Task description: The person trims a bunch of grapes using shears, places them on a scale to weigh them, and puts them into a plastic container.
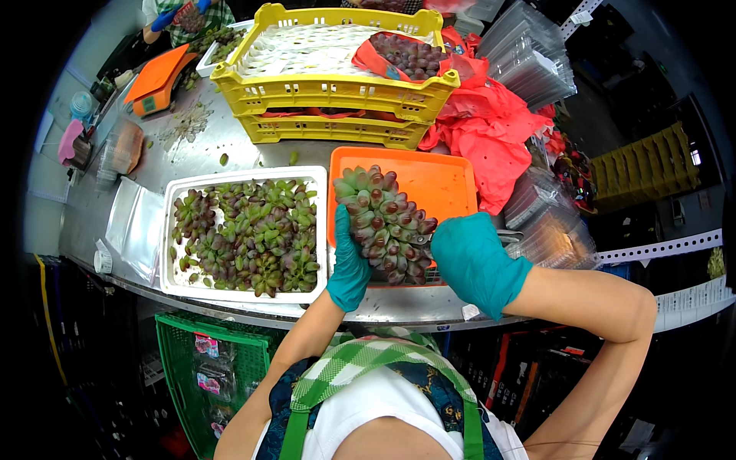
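Observation:
A large bunch of green-to-purple grapes (382, 221) is held up over an orange plastic tray (443, 172). My left hand (351, 264), in a teal glove, supports it along its left side. In my right hand (477, 256), gloved the same, is a pair of small metal scissors (422, 238). Their blades touch the right side of the bunch, and a metal handle loop shows beyond the glove. To the left lies a white foam tray (324, 230) of loose grapes and small clusters (253, 236).
Stacked yellow crates (333, 92) stand behind, with a red-wrapped grape bunch (408, 54) on top. Red wrapping (489, 138) and clear plastic boxes (526, 57) lie right. An orange scale (155, 80), plastic bags (135, 221) and another person's blue-gloved hand (165, 19) are left.

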Demonstrator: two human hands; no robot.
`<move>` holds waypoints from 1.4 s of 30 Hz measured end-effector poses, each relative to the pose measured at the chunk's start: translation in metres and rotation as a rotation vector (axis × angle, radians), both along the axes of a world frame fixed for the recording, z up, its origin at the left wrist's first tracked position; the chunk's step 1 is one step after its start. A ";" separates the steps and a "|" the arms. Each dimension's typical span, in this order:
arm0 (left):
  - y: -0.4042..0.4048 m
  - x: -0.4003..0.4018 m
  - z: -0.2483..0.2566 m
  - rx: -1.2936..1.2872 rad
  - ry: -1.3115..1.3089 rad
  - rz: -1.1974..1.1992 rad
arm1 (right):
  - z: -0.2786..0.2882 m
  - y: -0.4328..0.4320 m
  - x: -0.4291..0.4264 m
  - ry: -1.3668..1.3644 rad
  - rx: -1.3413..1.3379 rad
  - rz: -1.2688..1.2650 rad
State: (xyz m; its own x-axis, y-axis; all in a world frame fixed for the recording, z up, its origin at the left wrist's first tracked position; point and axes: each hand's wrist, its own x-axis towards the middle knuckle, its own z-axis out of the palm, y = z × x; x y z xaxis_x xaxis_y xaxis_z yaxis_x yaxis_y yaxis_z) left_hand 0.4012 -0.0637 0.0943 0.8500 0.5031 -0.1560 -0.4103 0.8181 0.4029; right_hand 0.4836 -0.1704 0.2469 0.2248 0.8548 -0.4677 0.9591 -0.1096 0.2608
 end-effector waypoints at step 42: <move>0.024 0.039 -0.017 0.038 -0.004 -0.277 | -0.018 -0.010 0.029 -0.011 0.022 -0.104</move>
